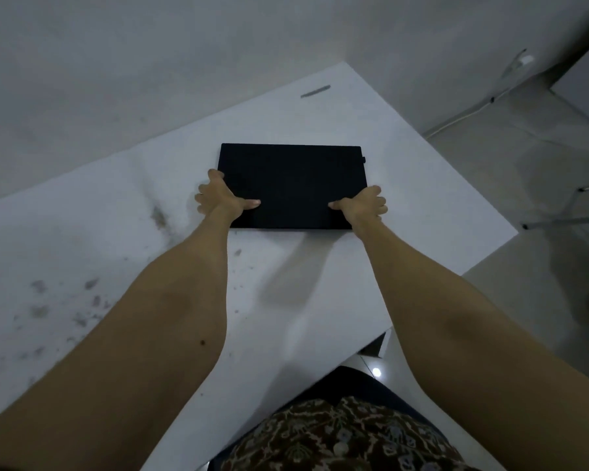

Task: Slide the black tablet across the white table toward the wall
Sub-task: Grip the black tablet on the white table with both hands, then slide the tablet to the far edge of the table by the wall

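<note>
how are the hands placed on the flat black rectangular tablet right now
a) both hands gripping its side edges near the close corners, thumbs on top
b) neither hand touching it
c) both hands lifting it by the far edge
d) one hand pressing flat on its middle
a: the left hand and right hand each hold a side edge of the flat black rectangular tablet near its close corners, thumbs on top, as it lies on the white table.

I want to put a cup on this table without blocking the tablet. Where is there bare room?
Bare room lies left of the black tablet, between the left hand and the wall, though the white table is smudged there. The strip between the tablet's far edge and a grey mark is its path. Both hands, right hand included, crowd the near edge.
</note>
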